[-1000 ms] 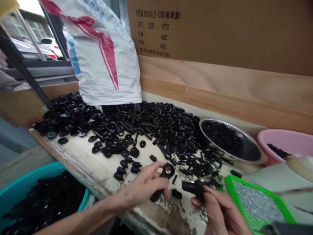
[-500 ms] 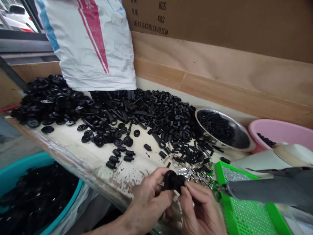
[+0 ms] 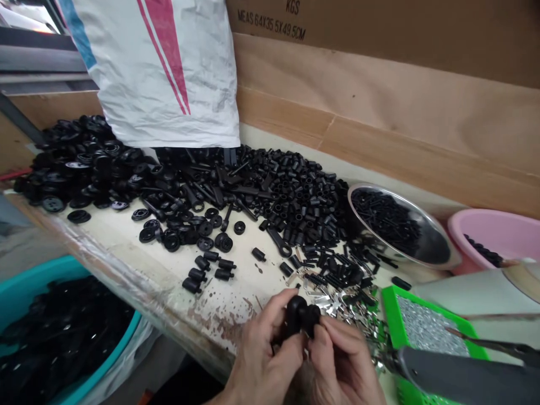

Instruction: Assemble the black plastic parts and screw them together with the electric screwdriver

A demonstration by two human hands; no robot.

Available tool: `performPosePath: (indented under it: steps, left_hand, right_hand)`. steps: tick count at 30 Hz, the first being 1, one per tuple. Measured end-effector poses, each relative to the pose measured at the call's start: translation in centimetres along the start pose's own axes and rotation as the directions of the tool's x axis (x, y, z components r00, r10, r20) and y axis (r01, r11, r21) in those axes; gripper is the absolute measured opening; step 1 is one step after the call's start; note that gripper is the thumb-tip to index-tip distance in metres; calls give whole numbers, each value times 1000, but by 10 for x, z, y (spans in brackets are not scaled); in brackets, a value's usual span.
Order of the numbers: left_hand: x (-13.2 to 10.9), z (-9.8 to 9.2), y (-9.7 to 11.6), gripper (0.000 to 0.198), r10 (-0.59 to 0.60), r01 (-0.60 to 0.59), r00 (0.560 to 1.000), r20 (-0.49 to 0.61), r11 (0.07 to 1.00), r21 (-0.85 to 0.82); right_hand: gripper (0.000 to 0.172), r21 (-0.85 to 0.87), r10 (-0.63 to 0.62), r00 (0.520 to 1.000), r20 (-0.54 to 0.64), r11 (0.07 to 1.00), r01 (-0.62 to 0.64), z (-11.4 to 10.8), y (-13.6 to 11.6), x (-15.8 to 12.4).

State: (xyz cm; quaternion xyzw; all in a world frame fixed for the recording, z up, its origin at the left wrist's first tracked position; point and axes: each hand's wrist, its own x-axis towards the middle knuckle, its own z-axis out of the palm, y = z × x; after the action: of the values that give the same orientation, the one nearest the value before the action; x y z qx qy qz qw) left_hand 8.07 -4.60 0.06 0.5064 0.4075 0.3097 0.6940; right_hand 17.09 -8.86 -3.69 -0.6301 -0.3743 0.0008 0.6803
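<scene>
Near the front edge of the worktable point(image 3: 160, 284), both hands meet around a black plastic part point(image 3: 297, 316) with rounded ends. My left hand point(image 3: 265, 349) grips its left side between thumb and fingers. My right hand point(image 3: 343, 357) pinches the smaller right end. The undersides of the fingers are hidden. Just beyond the hands lie small metal pieces point(image 3: 333, 301) and thin black pins point(image 3: 324, 270). Several short black cylinders point(image 3: 197, 274) sit to the left, and a large heap of black tubes point(image 3: 295, 191) is behind.
Black discs point(image 3: 80, 163) are piled at the back left, beside a hanging white sack point(image 3: 169, 73). A teal tub point(image 3: 126, 343) stands lower left. On the right are a steel bowl point(image 3: 439, 250), a pink basin point(image 3: 506, 225), a green tray point(image 3: 392, 318) and a dark grey tool arm point(image 3: 459, 374).
The view has shifted slightly, showing more of the silvery bits in the green tray. The grey tool arm appears lower. Both hands keep hold of the black part, which is turned a little.
</scene>
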Motion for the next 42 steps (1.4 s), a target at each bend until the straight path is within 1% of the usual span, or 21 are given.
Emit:
performPosePath:
  steps: [3, 6, 10, 13, 16, 19, 23, 25, 28, 31, 33, 34, 37, 39, 40, 42]
  left_hand:
    - [0, 2, -4, 41, 50, -48, 997, -58, 998, 33]
    - [0, 2, -6, 38, 115, -107, 989, -89, 990, 91]
    - [1, 2, -8, 34, 232, -219, 968, -97, 967, 133]
    - [1, 1, -14, 35, 294, -279, 953, -76, 947, 161]
    - [2, 1, -19, 39, 338, -319, 938, -75, 927, 197]
    - [3, 0, -21, 39, 330, -310, 940, -87, 931, 191]
    - [6, -1, -19, 39, 288, -278, 956, -55, 950, 142]
    - [7, -3, -18, 38, 268, -262, 963, -32, 956, 131]
    - [8, -6, -15, 38, 193, -191, 981, -12, 977, 97]
    - [10, -6, -11, 38, 56, -56, 998, -5, 998, 11]
    - [11, -5, -8, 38, -9, 8, 1000, -20, 999, -33]
    - [11, -5, -7, 38, -17, 16, 999, -33, 999, -46]
    - [10, -6, -8, 42, 16, -17, 998, -62, 1000, -17]
    - [8, -8, -11, 43, 78, -74, 995, -59, 995, 73]
    - [7, -9, -13, 43, 122, -113, 991, -59, 984, 137]
    - [4, -10, -17, 45, 235, -214, 971, -51, 939, 269]
  right_hand:
    - [2, 19, -3, 1000, -9, 1000, 3, 3, 2, -2]
    - [3, 10, 47, 999, -28, 999, -46, 5, 3, -5]
    - [6, 16, 99, 995, -29, 995, -99, 5, 2, -8]
    - [4, 28, 107, 994, -24, 994, -106, 4, 1, -8]
    - [5, -13, 98, 995, 4, 995, -98, 4, -1, -7]
    - [6, -59, 71, 997, 4, 996, -70, 6, -2, -6]
    - [9, -94, 55, 998, -35, 994, -58, 10, -1, -5]
    - [9, -109, 41, 999, -28, 993, -44, 10, 0, -4]
    - [10, -177, 21, 999, 42, 984, -13, 7, -1, 0]
    - [20, -311, 46, 993, 111, 950, -10, 2, -3, 3]
    - [26, -347, 34, 987, 156, 938, 23, 1, -4, 3]
    - [28, -339, 12, 982, 187, 939, 53, 0, -4, 4]
    - [31, -273, -42, 961, 274, 955, 119, -2, -1, 6]
    - [31, -237, -51, 946, 321, 962, 133, -5, 3, 11]
    - [30, -213, -76, 930, 360, 964, 162, -7, 5, 13]
    - [33, -149, -171, 878, 446, 954, 261, -10, 9, 18]
